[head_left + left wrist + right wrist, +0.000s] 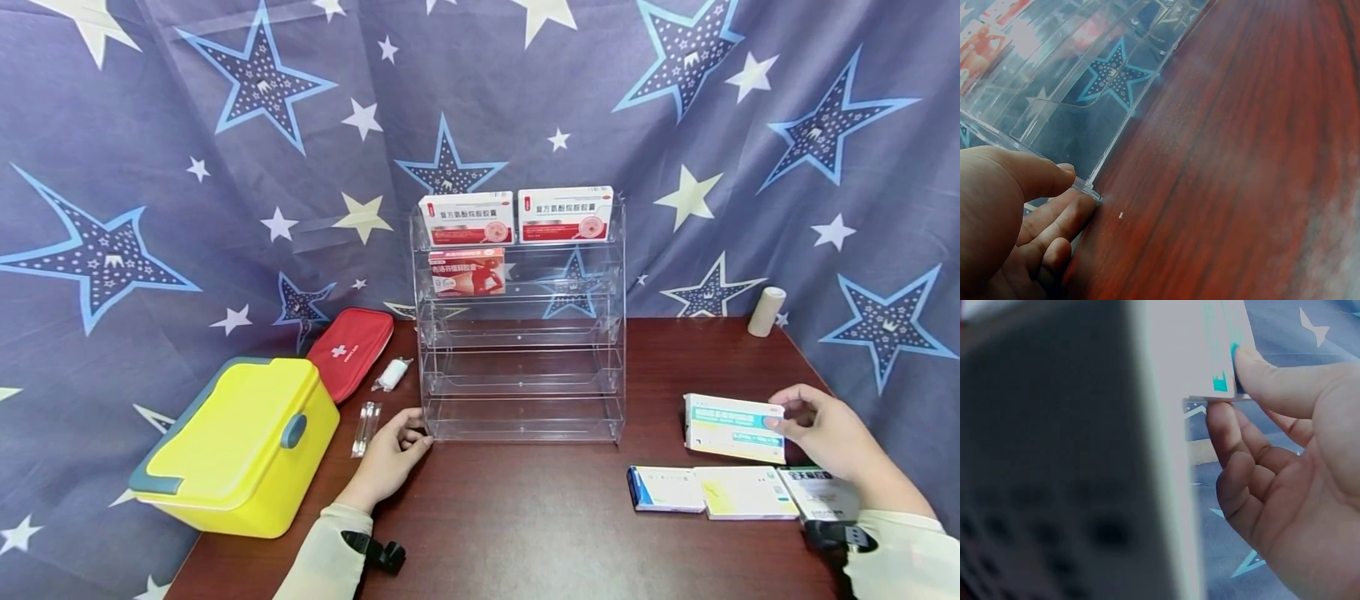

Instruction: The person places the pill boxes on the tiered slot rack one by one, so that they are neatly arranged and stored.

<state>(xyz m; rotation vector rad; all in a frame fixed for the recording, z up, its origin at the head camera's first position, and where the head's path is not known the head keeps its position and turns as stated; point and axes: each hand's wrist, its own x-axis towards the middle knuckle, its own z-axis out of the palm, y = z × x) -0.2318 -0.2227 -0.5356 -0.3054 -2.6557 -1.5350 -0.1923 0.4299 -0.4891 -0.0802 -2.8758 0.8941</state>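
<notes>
A clear plastic tiered display rack (521,383) stands on the table. My left hand (393,460) is at its lower front left corner; in the left wrist view the thumb and fingers (1047,219) pinch that corner. Over on the right, my right hand (821,429) pinches the right end of a white and teal medicine box (735,429), thumb on its front. The right wrist view shows this box (1197,344) between thumb and fingers. Two white and red medicine boxes (468,221) (566,217) fill the rack's top tier, and a red medicine box (467,273) sits below at left.
Three medicine boxes, blue-white (667,489), yellow-white (747,492) and grey-white (819,496), lie in a row near my right wrist. A yellow case (240,442), red pouch (350,354), white wrapped roll (392,374) and clear packet (366,429) lie left. A beige roll (767,312) stands back right.
</notes>
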